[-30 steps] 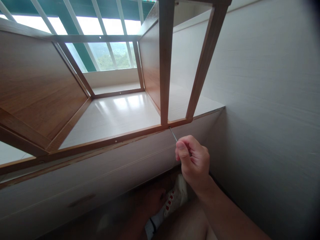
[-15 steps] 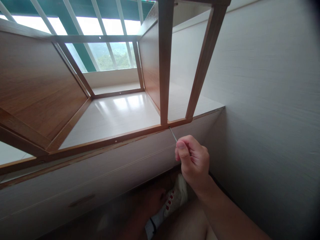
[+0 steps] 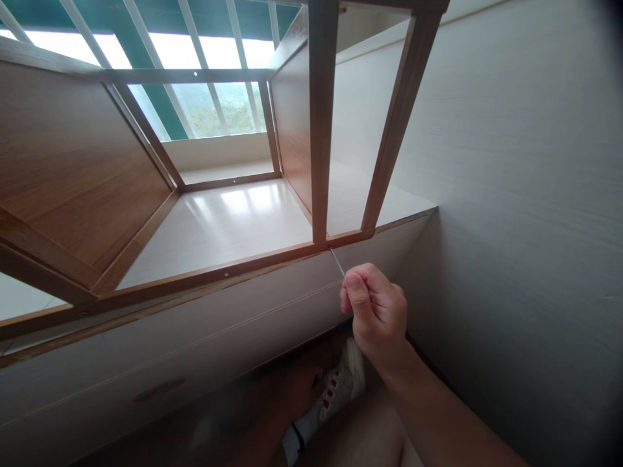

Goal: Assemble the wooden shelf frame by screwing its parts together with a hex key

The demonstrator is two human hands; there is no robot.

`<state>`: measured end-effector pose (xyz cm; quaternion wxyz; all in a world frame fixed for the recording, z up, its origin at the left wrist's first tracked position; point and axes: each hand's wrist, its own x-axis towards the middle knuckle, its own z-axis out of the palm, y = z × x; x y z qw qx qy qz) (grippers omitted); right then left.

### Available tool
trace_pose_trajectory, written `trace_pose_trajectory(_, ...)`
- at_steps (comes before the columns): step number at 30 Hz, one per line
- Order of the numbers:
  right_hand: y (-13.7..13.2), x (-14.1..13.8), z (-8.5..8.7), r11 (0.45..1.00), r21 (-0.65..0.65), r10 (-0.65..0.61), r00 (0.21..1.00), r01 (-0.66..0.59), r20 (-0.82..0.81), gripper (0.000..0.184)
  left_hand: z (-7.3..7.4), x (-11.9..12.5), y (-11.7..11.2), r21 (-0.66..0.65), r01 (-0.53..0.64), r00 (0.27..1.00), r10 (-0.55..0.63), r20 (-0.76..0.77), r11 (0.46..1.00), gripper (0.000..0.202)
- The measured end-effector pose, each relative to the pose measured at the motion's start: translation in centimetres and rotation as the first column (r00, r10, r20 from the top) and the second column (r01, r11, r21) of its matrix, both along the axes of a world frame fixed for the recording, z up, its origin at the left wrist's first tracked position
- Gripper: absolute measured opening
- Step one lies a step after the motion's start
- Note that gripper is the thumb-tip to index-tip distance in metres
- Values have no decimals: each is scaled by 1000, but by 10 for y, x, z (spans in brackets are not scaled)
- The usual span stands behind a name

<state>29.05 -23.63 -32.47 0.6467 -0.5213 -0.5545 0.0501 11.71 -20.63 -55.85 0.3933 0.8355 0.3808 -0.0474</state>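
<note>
My right hand point(image 3: 377, 308) is closed around a thin metal hex key point(image 3: 337, 262), whose other end is hidden in the fist. The key's tip meets a fastener hole in the front bottom rail point(image 3: 272, 257) of a wooden frame, just under an upright post point(image 3: 321, 130). Low in the shadow, beside a white shoe, lies my left hand point(image 3: 304, 387); its fingers are too dark to make out. Other small fastener spots show along the same rail, further left.
The frame stands on a white-topped ledge point(image 3: 233, 214), with brown wooden panels point(image 3: 73, 162) at its sides. A pale wall point(image 3: 511, 194) closes off the right. Behind is a barred window point(image 3: 209, 52). Beneath the ledge runs a white front face point(image 3: 204, 324); a shoe point(image 3: 343, 376) sits below.
Almost nothing differs. My right hand holds its place with the hex key's tip at the same hole, and the left hand stays low.
</note>
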Motion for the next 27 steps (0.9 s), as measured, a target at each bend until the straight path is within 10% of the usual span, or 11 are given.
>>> trace_pose_trajectory(27,-1,1,-2,999,-25,28,999,-29,-25,29,-4,0,0,-13,-6,1000,6,1,1000,14)
